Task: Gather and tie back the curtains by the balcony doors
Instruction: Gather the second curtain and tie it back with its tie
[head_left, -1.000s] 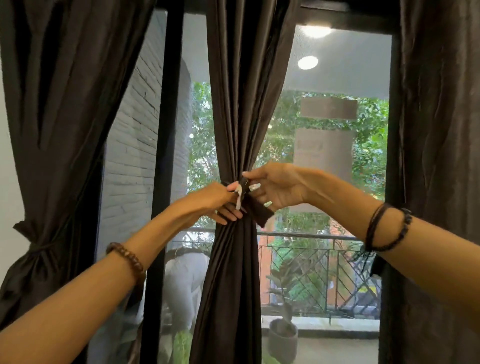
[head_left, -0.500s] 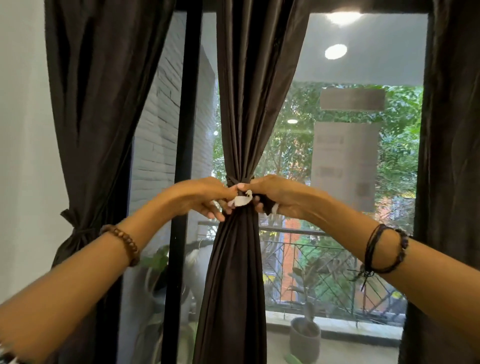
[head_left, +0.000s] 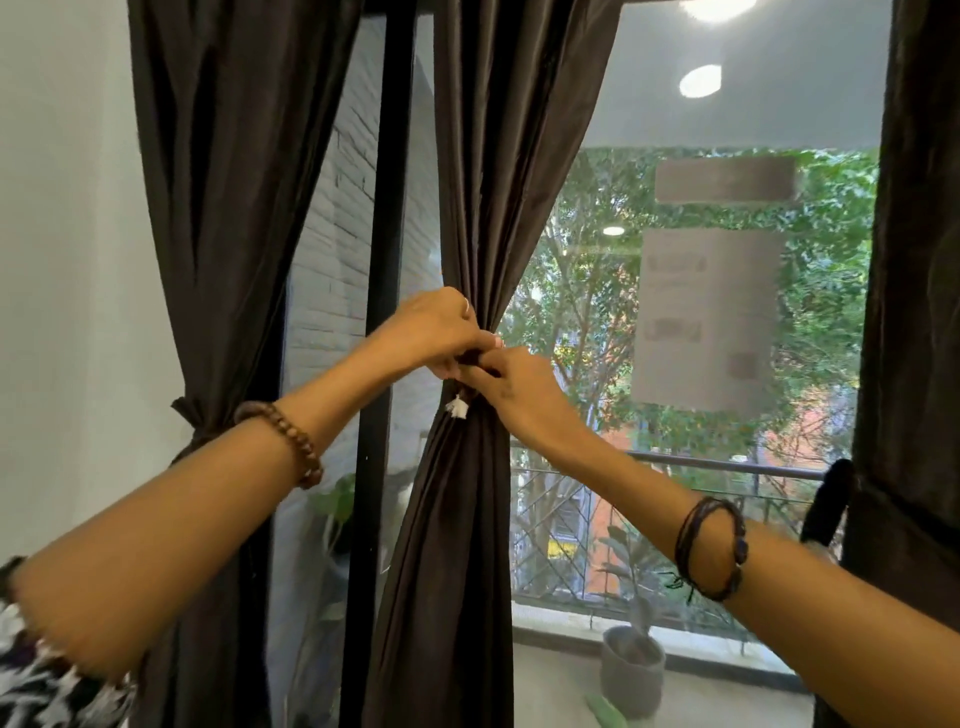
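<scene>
Dark-brown middle curtain hangs upright between both hands, cinched at its waist. The left hand and right hand pinch the tieback there, touching, white tassel dangling below. Just left stands the black door frame; left curtain already looks tied.

Brown wooden-bead bracelet on left wrist, dark cord bracelets on right.
</scene>
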